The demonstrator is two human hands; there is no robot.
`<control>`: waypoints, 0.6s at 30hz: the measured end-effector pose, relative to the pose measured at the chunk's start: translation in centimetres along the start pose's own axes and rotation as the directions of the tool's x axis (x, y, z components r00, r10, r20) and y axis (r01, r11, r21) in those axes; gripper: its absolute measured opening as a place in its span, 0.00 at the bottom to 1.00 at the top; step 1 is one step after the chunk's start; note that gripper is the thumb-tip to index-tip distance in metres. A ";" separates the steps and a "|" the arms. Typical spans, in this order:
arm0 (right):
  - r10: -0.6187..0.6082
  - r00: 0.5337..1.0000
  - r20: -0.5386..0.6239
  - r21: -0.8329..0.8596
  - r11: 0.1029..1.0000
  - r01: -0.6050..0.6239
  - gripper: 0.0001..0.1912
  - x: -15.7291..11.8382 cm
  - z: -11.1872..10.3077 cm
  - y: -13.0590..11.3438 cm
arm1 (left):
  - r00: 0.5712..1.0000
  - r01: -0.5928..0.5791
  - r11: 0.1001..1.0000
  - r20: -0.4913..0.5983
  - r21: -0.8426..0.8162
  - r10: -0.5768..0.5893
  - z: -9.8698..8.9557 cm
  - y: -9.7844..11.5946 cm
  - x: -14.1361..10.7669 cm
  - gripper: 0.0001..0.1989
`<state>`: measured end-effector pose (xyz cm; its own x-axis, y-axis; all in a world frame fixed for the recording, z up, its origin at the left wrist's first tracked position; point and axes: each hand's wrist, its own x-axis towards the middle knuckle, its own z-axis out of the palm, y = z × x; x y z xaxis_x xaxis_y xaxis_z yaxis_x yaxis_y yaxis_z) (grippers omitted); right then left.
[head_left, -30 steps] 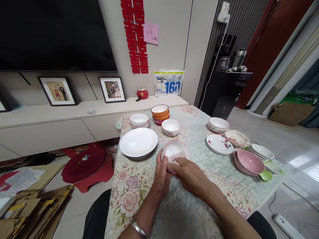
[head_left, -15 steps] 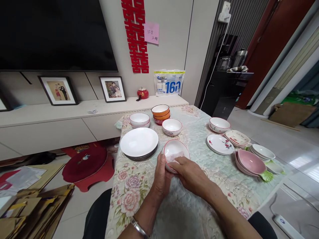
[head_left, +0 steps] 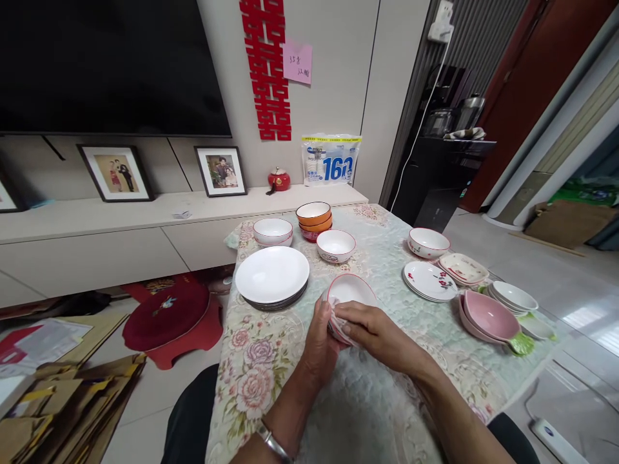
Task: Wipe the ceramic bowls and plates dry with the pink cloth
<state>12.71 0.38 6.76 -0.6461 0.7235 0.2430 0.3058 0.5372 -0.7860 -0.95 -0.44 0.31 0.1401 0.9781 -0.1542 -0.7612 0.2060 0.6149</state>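
A white bowl with a red rim (head_left: 355, 289) is tilted in front of me over the table. My left hand (head_left: 322, 341) grips its left side, with a silver bracelet on that wrist. Pressed over the bowl's near rim, my right hand (head_left: 367, 327) holds a thin pale cloth or tissue (head_left: 336, 310), mostly hidden under the fingers. Just beyond the bowl stands another red-rimmed bowl (head_left: 336, 246). To the left lies a stack of large white plates (head_left: 272, 274).
Farther back are orange bowls (head_left: 314, 219) and stacked white bowls (head_left: 273, 230). On the right sit a patterned bowl (head_left: 428, 242), flowered plates (head_left: 429, 280), square dishes (head_left: 463, 268), pink dishes (head_left: 491, 316) and small white bowls (head_left: 513, 296). A red stool (head_left: 169, 319) stands left of the table.
The right hand has moved the cloth from inside the bowl onto its near left rim. The bowl has shifted slightly right and is tilted differently.
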 end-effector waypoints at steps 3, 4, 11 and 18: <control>-0.028 0.998 -0.048 -0.198 0.980 0.018 0.20 0.0 0.4 1.0 | 0.996 0.082 0.995 0.021 0.059 -0.084 0.3 -0.1 -0.2 0.27; -0.041 0.997 -0.065 -0.280 0.960 0.021 0.20 0.1 0.6 1.3 | 0.994 0.099 0.993 0.031 0.063 -0.101 0.4 -0.1 -0.2 0.28; 0.229 0.957 -0.178 -0.621 0.728 -0.290 0.17 0.1 1.2 1.1 | 0.998 -0.055 0.994 0.042 0.092 0.052 0.8 0.1 -0.4 0.29; 0.090 0.994 -0.061 -0.240 0.965 -0.102 0.19 0.1 0.6 0.4 | 0.998 -0.008 0.998 0.056 0.067 0.005 0.4 -0.4 -0.5 0.28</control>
<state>12.36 0.43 6.14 -0.5719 0.7942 0.2056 0.5293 0.5487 -0.6472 -0.46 -0.96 0.43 0.1721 0.9792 -0.1074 -0.7180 0.1993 0.6669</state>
